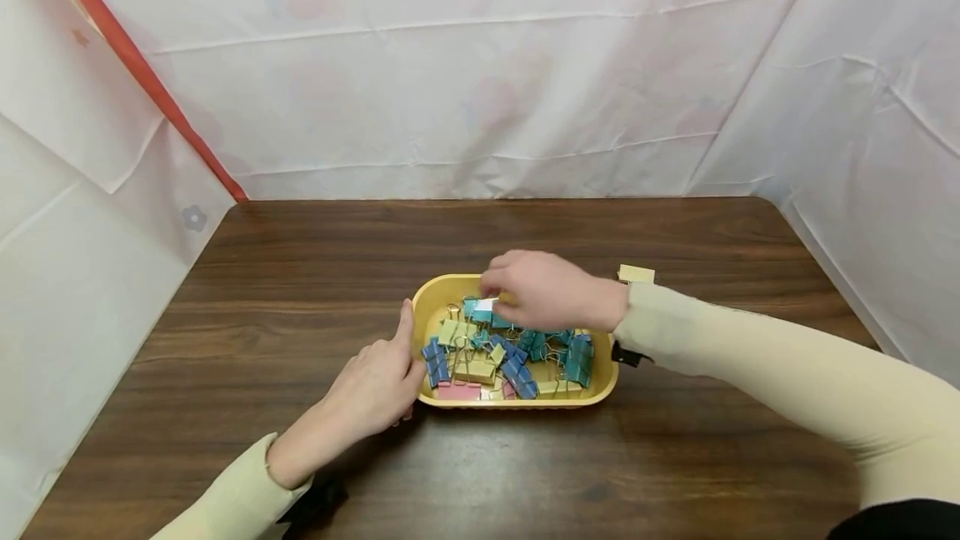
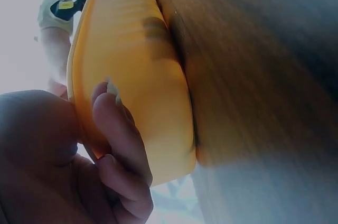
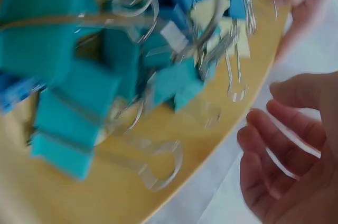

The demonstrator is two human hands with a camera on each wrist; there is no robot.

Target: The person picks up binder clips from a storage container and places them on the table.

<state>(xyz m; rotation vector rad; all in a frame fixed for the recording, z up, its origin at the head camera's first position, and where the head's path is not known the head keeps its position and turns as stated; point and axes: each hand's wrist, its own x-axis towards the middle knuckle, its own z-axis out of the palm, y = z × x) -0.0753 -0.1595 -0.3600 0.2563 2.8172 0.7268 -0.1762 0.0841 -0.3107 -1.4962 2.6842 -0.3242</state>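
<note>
A yellow plastic tray (image 1: 517, 404) holds a heap of binder clips in teal, blue, yellow and pink. At its left end my left hand (image 1: 377, 382) grips the rim, and the left wrist view shows curled fingers (image 2: 124, 139) against the outer wall. My right hand (image 1: 546, 290) is over the tray's far side. Its fingers are loosely bent with nothing between them in the right wrist view. Large teal binder clips (image 3: 74, 118) and silver wire handles lie inside the tray near that hand. A blue binder clip (image 1: 436, 361) lies by the tray's left wall.
One yellow binder clip (image 1: 636, 274) lies on the dark wooden table (image 1: 285, 290), behind my right wrist. White patterned sheeting (image 1: 465, 107) stands along the back and both sides. A red strip (image 1: 142, 73) runs down the left sheeting to the table's back corner.
</note>
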